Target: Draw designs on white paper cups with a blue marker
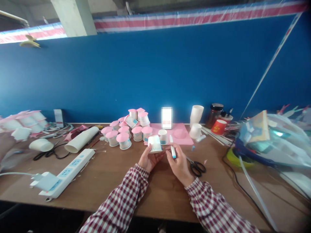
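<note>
A blue partition backs a long brown table, where a person in checked sleeves sits or stands at work; from where I watch, I cannot tell which. A pink sheet lies toward the table's far side. Left of the sheet and nearer the person rests a white power strip; just beside the sheet's left edge, and partly stacked, crowds a group of pink-topped cups. Black-handled scissors lie nearer than the sheet, off its right half.

At the sheet's near edge the two hands meet. The left hand grips a white paper cup, thumb on its side and fingers curled beneath; the right hand pinches a marker. The cup lies left of the marker, a narrow gap between them, the left hand nearer to it. Its long axis stands roughly upright, slightly tilted, with the wider end appearing lowest; the marker runs up and away, its blue end toward the person.

The cup's white wall looks plain above, with a thin, pale bluish zigzag along its lower part.
</note>
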Demonstrator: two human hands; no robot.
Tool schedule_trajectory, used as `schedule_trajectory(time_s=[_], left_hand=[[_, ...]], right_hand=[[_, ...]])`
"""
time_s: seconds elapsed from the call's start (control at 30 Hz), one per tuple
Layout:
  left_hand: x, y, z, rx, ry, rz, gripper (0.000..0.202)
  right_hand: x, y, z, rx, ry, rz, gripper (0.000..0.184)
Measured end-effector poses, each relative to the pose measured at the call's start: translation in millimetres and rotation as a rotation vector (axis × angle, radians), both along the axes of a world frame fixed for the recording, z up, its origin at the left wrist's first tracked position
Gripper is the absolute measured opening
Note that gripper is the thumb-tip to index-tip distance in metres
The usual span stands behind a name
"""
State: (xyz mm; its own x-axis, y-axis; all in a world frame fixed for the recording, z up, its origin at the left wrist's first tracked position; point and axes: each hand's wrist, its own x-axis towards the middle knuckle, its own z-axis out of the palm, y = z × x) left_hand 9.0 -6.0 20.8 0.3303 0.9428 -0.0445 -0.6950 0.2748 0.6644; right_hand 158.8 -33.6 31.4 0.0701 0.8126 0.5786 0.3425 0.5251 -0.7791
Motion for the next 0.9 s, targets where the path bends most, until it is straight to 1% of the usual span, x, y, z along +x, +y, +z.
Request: schedule_trajectory(time_s=[0.1,0.2,0.33,0.43,0.5,0.7,0.77,0.9], left_hand=[[0,-1,2.1,0.002,0.001,-0.016,0.047],[0,0,1.9,-0.046,0.008,0.015,0.043],[3,2,-1.9,-0.055,0.044,0.064,0.038],[6,4,-3.8,-0.062,0.092,0.110,0.036],[8,5,-4.5,-0.092,0.113,0.139,0.036],[11,6,-5.4,-0.103,0.128,0.138,0.037],[12,5,-5.1,-0.082,0.140,0.125,0.039],[11,4,-5.7,-0.029,0.163,0.098,0.043]], right_hand=[[1,-2,2.4,0.017,-0.005,-0.015,0.023],[3,-3,3.6,0.026,0.025,-0.043,0.026],[10,1,0.9,0.020,0.051,-0.142,0.024],[14,4,-0.6,-0.009,0.091,-0.206,0.030],[15,5,0.4,-0.021,0.125,-0.190,0.032],[7,-1,3.5,0.009,0.197,-0.083,0.016],[6,-4,3.3,0.011,0.171,-0.067,0.017],[6,-7,2.7,-0.017,0.145,0.001,0.025]])
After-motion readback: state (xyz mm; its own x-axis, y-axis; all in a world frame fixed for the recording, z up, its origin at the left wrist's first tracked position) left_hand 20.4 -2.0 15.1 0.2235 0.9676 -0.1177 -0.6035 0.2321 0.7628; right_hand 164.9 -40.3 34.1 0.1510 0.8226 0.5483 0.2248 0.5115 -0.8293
